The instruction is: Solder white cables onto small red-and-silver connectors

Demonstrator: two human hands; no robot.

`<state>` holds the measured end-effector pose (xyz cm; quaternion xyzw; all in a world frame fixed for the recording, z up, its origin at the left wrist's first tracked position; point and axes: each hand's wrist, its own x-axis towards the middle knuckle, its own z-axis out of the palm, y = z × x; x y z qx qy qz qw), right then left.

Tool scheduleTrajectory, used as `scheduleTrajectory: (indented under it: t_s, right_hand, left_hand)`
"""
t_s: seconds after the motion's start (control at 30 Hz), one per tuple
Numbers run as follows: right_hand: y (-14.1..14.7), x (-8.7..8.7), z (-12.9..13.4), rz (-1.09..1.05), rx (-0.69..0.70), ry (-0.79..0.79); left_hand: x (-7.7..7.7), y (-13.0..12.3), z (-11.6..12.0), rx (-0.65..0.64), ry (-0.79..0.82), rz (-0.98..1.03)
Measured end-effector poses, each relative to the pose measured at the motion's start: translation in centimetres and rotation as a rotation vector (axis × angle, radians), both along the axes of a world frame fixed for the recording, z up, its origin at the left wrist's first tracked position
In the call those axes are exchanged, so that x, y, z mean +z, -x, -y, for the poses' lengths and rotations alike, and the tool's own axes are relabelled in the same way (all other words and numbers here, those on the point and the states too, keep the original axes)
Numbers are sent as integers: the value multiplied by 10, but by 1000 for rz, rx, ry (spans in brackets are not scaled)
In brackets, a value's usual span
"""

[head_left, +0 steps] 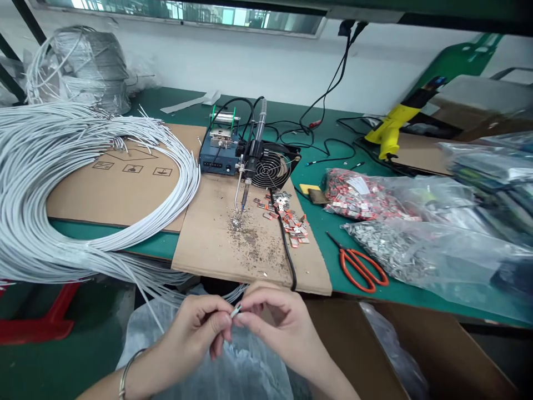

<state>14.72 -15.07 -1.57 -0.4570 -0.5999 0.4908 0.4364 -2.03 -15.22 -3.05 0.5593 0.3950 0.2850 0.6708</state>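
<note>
a: where was the small part (236, 311)?

b: in front of the board's near edge, above the person's lap, between the fingertips of both hands. it was pale, with a dark end; finer detail was too small to tell.

a: state of the hands?

b: the left hand (200, 333) was closed in a pinch on the small part, thumb against fingers. the right hand (278, 316) pinched it from the other side. a bracelet (125, 378) circled the left wrist.

a: what lay on the board (208, 255)?

b: dark debris (252, 244), a pile of metal and orange pieces (293, 222), and a black cord (285, 244) that ran over the near edge.

a: and the equipment?

b: the iron (255, 158) was tilted slightly, tip down, above the debris. the blue unit (216, 162) was to its left, the round fan (270, 169) just to its right.

a: what was to the left?

b: a large coil (183, 183) of white cables, partly on a cardboard sheet (83, 194).

a: to the right?

b: orange-handled scissors (360, 266) lay on the green bench (318, 222), near a bag of grey pieces (387, 250). a bag of orange pieces (358, 194) lay behind that, and a yellow tool (389, 130) farther back.
</note>
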Motion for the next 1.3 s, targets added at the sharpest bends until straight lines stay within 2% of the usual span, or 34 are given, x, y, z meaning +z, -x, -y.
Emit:
scheduleTrajectory:
  t_s: [0.1, 0.2, 0.27, 0.37, 0.5, 0.6, 0.67, 0.77, 0.83, 0.87, 0.93, 1.03, 1.1, 1.2, 1.3]
  right_hand:
    - [2, 7, -2, 123, 26, -63]
    - [-2, 12, -5, 263, 108, -78]
    - [-4, 12, -8, 310, 145, -53]
    - [-4, 7, -9, 250, 154, 14]
    - [0, 0, -9, 67, 103, 23]
    - [4, -2, -7, 32, 74, -62]
    - [7, -2, -5, 105, 29, -196]
    - [13, -3, -1, 273, -124, -532]
    - [14, -3, 2, 351, -204, -734]
    - [13, -2, 2, 363, -206, -785]
    - [8, 1, 1, 318, -129, -725]
    - [-1, 5, -2, 189, 40, -438]
    - [-4, 8, -5, 156, 127, -310]
    - [-4, 12, -8, 198, 207, -251]
    - [-5, 20, -11, 310, 272, -193]
  left_hand:
    - [3, 5, 0, -28, -263, -221]
    - [6, 7, 1, -80, -493, -399]
    - [6, 7, 1, -123, -584, -483]
    - [4, 7, 2, -137, -634, -554]
    - [4, 6, 3, -88, -553, -466]
    - [4, 2, 3, -36, -441, -370]
    - [1, -1, 3, 5, -283, -262]
    - [-4, -5, 2, 65, -30, -52]
    - [-5, -6, 1, 98, 53, 45]
    - [-5, -5, 1, 109, 75, 75]
    - [-3, -2, 0, 112, 107, 109]
    - [0, 4, -1, 38, 150, 131]
    - [1, 7, -1, -42, 167, 131]
    - [3, 9, -3, -117, 146, 86]
    - [10, 12, -5, -155, -17, -64]
